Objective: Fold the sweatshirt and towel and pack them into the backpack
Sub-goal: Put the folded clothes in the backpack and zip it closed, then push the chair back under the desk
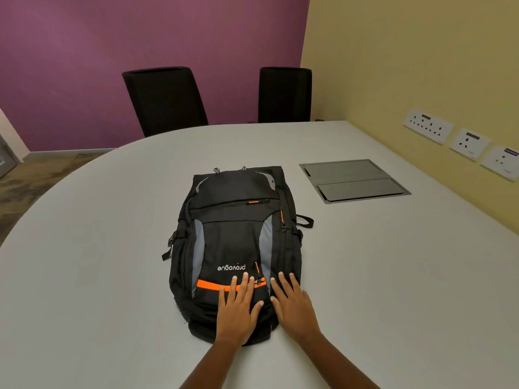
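- grey-white table (112, 248), rounded far edge
- 2 black chairs (165, 99) behind it
- metal flap panel (354, 179) flush in tabletop, rt side
- 3 socket plates (428, 125) on yellow wall (407, 51)
- back: purple wall (112, 37); carpet (33, 175) lower left

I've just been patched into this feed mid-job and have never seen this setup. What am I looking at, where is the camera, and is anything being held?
There is no machine here. A person works with two bare hands, and the single picture comes from a wide-angle camera on their head, looking forward and down. The left hand and right hand rest flat, fingers straight, on the near end of a black backpack with grey and orange trim. Neither hand grips anything. The backpack lies front up on a pale rounded table. To its right, a grey metal hatch is set into the tabletop. Two black chairs stand beyond the table, and wall sockets line the yellow wall. No sweatshirt or towel is in view.
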Demonstrator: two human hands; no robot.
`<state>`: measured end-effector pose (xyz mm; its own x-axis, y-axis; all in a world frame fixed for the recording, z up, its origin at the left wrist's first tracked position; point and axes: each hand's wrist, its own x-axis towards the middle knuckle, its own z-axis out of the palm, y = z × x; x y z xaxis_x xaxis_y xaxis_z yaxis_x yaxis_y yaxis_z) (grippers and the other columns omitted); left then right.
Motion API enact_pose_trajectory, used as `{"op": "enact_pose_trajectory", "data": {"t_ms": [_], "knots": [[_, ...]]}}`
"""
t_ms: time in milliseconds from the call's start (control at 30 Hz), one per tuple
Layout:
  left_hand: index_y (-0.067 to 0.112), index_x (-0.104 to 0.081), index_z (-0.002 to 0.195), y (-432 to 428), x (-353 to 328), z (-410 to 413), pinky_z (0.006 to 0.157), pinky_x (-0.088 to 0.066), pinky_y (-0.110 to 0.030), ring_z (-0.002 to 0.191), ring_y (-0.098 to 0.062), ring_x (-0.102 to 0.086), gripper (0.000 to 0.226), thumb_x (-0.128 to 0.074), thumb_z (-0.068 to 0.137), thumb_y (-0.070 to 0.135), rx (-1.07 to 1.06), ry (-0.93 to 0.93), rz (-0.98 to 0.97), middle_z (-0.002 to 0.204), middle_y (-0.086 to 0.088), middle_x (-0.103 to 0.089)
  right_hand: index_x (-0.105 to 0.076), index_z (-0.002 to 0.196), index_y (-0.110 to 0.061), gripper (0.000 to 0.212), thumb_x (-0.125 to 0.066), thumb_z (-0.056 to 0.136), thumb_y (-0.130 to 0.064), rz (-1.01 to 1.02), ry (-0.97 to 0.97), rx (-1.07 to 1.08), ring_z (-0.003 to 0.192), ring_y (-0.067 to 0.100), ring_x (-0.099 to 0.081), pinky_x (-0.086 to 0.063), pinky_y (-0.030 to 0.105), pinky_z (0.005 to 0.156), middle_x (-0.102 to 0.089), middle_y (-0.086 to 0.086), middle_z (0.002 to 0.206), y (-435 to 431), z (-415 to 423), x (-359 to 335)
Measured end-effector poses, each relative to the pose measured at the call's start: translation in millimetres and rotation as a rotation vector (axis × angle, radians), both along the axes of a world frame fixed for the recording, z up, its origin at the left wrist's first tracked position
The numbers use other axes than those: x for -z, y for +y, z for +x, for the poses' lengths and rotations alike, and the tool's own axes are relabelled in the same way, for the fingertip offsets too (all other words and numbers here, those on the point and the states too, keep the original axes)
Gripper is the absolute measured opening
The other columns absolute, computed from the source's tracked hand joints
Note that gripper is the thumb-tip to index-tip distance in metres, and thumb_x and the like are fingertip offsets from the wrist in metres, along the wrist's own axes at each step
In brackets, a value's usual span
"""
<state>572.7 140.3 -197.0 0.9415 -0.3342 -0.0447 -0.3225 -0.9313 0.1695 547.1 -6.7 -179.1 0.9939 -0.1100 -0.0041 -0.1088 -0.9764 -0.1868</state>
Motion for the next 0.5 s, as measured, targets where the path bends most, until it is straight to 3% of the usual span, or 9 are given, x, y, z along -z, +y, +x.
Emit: {"op": "enact_pose_trajectory", "data": {"t_ms": [67, 100, 233, 367, 500], "knots": [[0.022, -0.044, 0.125, 0, -5, -10, 0.098, -0.044, -0.047, 0.121, -0.025, -0.049, 0.057, -0.001, 0.097, 0.049, -0.044, 0.015, -0.025, 0.122, -0.001, -0.065, -0.072, 0.103, -0.026, 0.075, 0.003, 0.099, -0.037, 0.015, -0.006, 0.025, 0.102, 0.021, -0.067, -0.057, 0.032, 0.063, -0.070, -0.002, 0.108, 4, -10, 0], [0.022, -0.048, 0.124, 1, -7, -16, 0.086, -0.052, -0.048, 0.115, -0.027, -0.058, 0.059, -0.001, 0.098, 0.048, -0.053, 0.027, -0.036, 0.120, -0.002, -0.066, -0.072, 0.101, -0.026, 0.076, 0.003, 0.099, -0.037, 0.017, -0.015, 0.034, 0.102, 0.021, -0.067, -0.057, 0.033, 0.063, -0.071, -0.002, 0.107, 6, -15, 0], [0.020, -0.072, 0.105, 5, -6, -32, 0.072, -0.055, -0.050, 0.097, -0.029, -0.069, 0.078, 0.001, 0.098, 0.045, -0.078, -0.001, -0.009, 0.112, -0.006, -0.070, -0.069, 0.105, -0.027, 0.075, 0.004, 0.098, -0.039, 0.052, -0.033, 0.051, 0.102, 0.022, -0.067, -0.057, 0.035, 0.062, -0.070, -0.002, 0.109, 12, -38, -4], [0.018, -0.073, 0.104, 11, -2, -51, 0.072, -0.055, -0.051, 0.095, -0.030, -0.069, 0.081, 0.003, 0.098, 0.046, -0.046, -0.022, 0.010, 0.109, -0.009, -0.071, -0.045, 0.116, -0.025, 0.057, 0.006, 0.097, -0.041, 0.098, -0.042, 0.070, 0.097, 0.019, -0.068, -0.057, 0.034, 0.060, -0.070, -0.003, 0.110, 15, -61, -7], [0.015, -0.074, 0.102, 13, 0, -63, 0.069, -0.055, -0.052, 0.093, -0.030, -0.070, 0.078, -0.003, 0.097, 0.046, -0.025, -0.002, 0.005, 0.108, -0.011, -0.071, -0.045, 0.116, -0.025, 0.056, 0.005, 0.097, -0.040, 0.053, -0.025, 0.098, 0.097, 0.019, -0.068, -0.057, 0.035, 0.062, -0.070, -0.003, 0.109, 16, -85, -8]]}}
